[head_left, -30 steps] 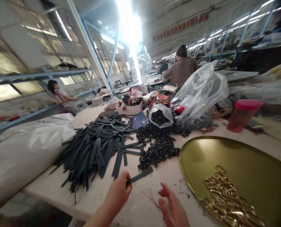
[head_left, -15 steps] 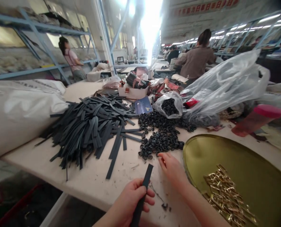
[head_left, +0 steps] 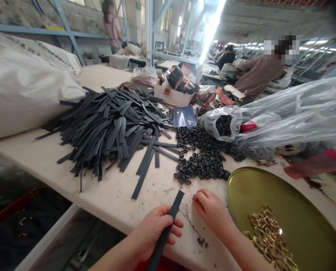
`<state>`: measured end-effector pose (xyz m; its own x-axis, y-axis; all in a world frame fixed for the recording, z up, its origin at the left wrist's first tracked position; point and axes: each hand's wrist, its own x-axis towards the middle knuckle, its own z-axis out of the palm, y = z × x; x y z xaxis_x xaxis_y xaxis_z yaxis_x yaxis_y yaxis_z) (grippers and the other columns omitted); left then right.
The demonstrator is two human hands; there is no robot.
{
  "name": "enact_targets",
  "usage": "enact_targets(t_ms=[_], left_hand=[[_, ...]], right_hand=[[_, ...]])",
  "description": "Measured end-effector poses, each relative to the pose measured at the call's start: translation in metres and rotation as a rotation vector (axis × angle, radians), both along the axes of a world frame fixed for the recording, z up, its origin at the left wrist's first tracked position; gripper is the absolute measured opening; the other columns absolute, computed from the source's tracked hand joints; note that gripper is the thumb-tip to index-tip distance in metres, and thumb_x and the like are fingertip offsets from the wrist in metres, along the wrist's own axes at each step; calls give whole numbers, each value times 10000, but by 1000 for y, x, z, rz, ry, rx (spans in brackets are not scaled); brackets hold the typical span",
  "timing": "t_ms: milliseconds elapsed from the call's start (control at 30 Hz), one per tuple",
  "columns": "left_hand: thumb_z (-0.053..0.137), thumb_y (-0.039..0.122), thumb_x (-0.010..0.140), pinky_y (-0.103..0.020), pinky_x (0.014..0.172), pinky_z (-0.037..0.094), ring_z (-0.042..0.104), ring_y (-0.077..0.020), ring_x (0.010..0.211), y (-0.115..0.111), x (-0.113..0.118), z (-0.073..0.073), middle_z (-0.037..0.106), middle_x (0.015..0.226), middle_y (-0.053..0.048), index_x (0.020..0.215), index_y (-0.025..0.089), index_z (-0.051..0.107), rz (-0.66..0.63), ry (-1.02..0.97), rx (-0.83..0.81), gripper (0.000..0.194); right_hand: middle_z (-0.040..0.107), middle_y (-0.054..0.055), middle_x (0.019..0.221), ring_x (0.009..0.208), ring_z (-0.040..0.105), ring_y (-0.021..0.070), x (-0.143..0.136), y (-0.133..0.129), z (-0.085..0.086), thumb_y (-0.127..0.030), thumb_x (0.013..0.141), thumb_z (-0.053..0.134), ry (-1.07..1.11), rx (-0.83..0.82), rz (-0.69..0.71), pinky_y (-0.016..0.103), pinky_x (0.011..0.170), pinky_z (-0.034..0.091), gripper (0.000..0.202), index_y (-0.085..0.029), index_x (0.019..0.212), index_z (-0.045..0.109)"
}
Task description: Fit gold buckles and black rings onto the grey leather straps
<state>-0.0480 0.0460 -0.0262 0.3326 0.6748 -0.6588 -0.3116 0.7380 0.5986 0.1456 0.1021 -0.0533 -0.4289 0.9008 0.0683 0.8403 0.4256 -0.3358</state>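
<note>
A dark flat strip (head_left: 168, 222) slants up from the bottom edge, gripped between the thumb and fingers of my left hand (head_left: 159, 229). To its right, my right hand (head_left: 210, 209) is over the table with its fingers drawn together; a tiny dark bit shows at the fingertips, too small to name. Just beyond that hand lies a pile of small black loops (head_left: 200, 165). A large heap of dark strips (head_left: 108, 128) spreads over the left part of the table. Gold metal pieces (head_left: 272, 239) lie on a round gold-green tray (head_left: 295, 203) at the right.
A white sack (head_left: 29, 86) bulges at the far left of the table (head_left: 111, 195). Behind the loops are a clear bag (head_left: 224, 122) of black pieces, a blue card (head_left: 184, 116) and a filled box (head_left: 172, 96). A pink-lidded container (head_left: 320, 162) lies right. People work farther back.
My right hand has drawn back from the edge of the loop pile toward me, its fingers now closer together. My left hand still holds the strip. The camera view has shifted and tilted.
</note>
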Motion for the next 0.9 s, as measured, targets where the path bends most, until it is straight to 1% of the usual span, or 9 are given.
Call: enact_targets(t_ms=[100,233,300,367,433,500,600,767,900], left_hand=[[454,102,627,-121,379,362,523,-62,517,-10,1,-3,583,731,-23,859,128,529,-11,-32,-17,245],[448,120,640,-125,351,331,486,-51,458,-26,6,-4,580,702,-12,897,129,523,-36,4,9,267],[458,177,691,-123,340,306,467,-43,433,-34,11,-4,581,690,-2,924,135,514,-49,46,53,243],[456,260,740,-125,334,289,448,-38,408,-40,16,-4,579,665,9,932,139,506,-79,96,125,233],[445,334,765,-131,336,287,435,-36,388,-44,22,-5,575,635,23,922,144,505,-121,150,219,254],[439,374,772,-139,339,292,438,-38,379,-47,28,-5,575,621,30,901,148,510,-159,195,306,270],[430,394,777,-145,333,287,447,-44,368,-49,36,-2,577,597,29,874,148,516,-193,213,362,278],[443,373,775,-134,335,283,441,-43,356,-56,46,14,588,561,18,915,143,512,-223,136,245,278],[441,320,767,-130,323,271,437,-41,349,-62,51,21,591,556,14,929,140,519,-220,84,143,254]], right_hand=[[571,50,846,709,546,175,5,-16,-2,-146,781,455,102,-94,-49,288,648,416,190,-188,925,570],[569,34,792,741,533,188,10,-26,-2,-155,741,500,285,-233,-144,313,691,398,117,-199,781,601],[572,20,743,706,532,180,10,-32,-2,-198,735,527,407,-284,-220,308,665,405,80,-193,786,589],[549,-8,659,614,521,156,10,-42,-1,-271,744,542,575,-362,-292,281,583,407,126,-184,830,570],[505,-42,576,527,486,125,8,-54,3,-341,743,563,834,-487,-365,253,524,389,188,-175,831,562],[484,-58,547,491,449,100,7,-67,9,-372,706,619,1117,-623,-436,239,516,377,231,-169,808,579],[522,-50,589,504,440,83,7,-82,18,-354,652,693,1353,-751,-465,234,542,385,276,-167,837,610],[539,-53,572,537,482,87,15,-93,23,-376,652,702,1446,-787,-454,233,587,406,252,-174,761,598],[586,-31,668,604,537,102,21,-97,21,-359,617,731,1465,-809,-490,263,652,440,261,-170,718,583]])
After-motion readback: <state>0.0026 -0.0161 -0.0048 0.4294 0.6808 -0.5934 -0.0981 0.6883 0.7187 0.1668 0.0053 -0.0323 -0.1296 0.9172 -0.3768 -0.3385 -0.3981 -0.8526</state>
